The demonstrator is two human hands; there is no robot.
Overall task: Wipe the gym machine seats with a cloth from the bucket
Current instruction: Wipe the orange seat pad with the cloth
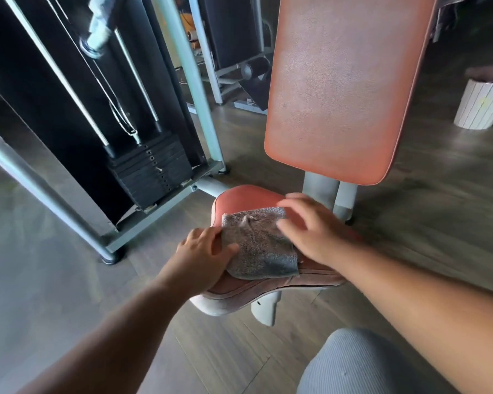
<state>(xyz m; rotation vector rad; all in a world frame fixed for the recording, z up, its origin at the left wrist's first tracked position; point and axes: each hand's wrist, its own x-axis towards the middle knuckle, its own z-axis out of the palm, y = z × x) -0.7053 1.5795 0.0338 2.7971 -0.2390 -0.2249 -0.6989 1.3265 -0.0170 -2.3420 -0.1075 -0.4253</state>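
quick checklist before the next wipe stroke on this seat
1. Cloth flat on seat: ok.
2. Left hand on cloth's left edge: ok.
3. Right hand on cloth's right side, fingers straight: ok.
4. Far part of seat bare for the stroke: ok.
5. Cloth damp enough: cannot tell.
6. Backrest wiped already: cannot tell.
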